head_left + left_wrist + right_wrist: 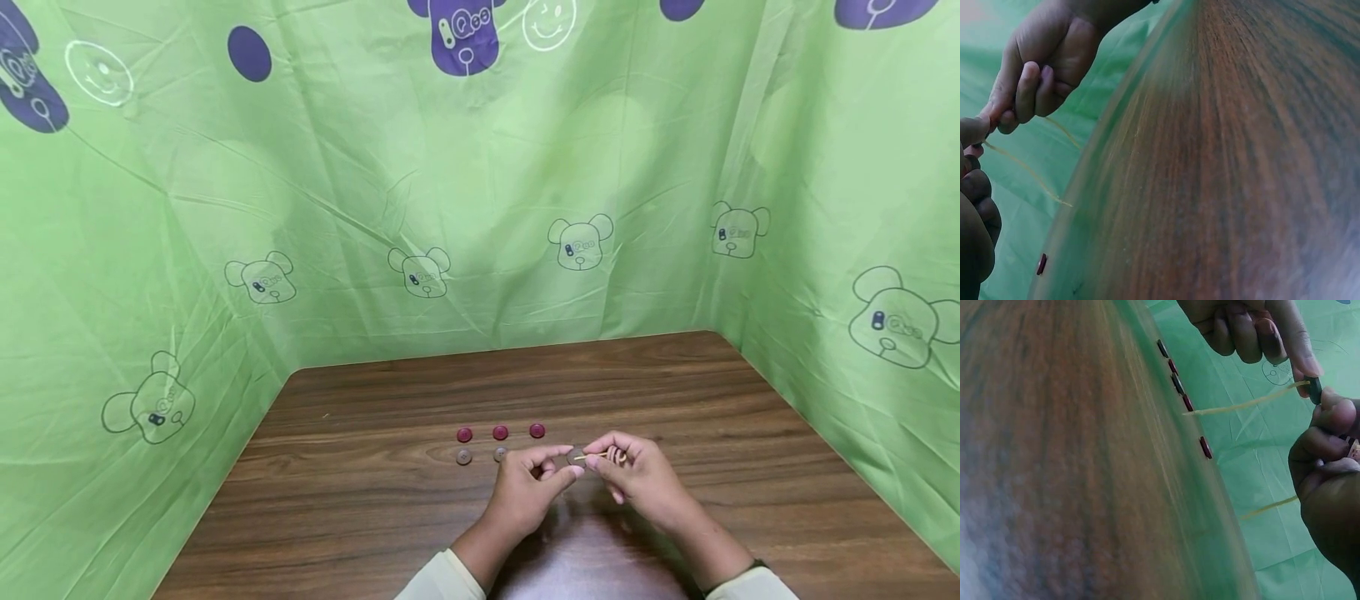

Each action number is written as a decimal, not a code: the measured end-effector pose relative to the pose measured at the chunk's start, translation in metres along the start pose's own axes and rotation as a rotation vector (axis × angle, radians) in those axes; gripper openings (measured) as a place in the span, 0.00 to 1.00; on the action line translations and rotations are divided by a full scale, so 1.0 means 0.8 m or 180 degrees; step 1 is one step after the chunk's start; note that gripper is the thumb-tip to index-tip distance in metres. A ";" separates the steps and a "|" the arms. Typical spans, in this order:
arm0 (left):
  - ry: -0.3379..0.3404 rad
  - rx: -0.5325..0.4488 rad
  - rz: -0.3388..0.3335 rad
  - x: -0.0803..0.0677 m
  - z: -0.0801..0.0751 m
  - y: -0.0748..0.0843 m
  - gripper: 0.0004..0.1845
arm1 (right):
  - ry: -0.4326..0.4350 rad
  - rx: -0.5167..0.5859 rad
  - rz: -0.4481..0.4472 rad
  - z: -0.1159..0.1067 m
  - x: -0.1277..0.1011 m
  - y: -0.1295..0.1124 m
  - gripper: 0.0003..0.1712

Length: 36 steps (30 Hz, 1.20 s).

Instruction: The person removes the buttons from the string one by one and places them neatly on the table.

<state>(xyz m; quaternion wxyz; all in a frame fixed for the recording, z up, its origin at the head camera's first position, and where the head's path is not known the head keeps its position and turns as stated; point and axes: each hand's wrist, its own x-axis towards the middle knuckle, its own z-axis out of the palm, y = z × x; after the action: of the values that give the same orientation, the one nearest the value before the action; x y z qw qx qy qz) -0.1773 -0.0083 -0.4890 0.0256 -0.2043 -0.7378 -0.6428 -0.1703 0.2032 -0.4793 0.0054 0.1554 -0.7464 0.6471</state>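
Your two hands meet just above the wooden table (pixel 375 500), close to its middle and a little nearer you than the rows of buttons. Your left hand (pixel 525 492) has its fingers curled, with thumb and forefinger pinching a dark button (pixel 576 457) at the fingertips; in the right wrist view that same button (pixel 1314 389) shows edge-on between the tips of the two hands. Your right hand (pixel 637 475) is also curled, pinching a thin pale string (pixel 592 455) that points toward the button, and the string (pixel 1241 406) runs out to the left of the button in the right wrist view, with a second stretch of it trailing lower down. Something small and reddish sits tucked in the right hand's fingers, too small to make out. On the table just beyond your hands lie three red buttons (pixel 500 432) in a row, and nearer you two grey buttons (pixel 464 457) beside the left hand. A green printed cloth (pixel 450 167) with bear faces hangs round the table on three sides.
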 end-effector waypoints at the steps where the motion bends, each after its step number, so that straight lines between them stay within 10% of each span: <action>1: -0.0003 0.0018 -0.0009 0.000 0.000 0.000 0.16 | -0.0010 -0.0009 0.0006 0.000 0.000 0.000 0.11; 36: 0.0314 0.0133 0.0003 0.008 -0.011 -0.030 0.15 | 0.0696 -0.0015 0.0164 -0.016 0.001 -0.012 0.10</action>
<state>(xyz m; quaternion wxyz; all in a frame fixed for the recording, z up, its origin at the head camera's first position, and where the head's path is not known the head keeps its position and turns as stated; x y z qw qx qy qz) -0.1930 -0.0175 -0.5079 0.0665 -0.1721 -0.7488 -0.6366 -0.1714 0.2142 -0.4679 0.0706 0.0646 -0.7466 0.6583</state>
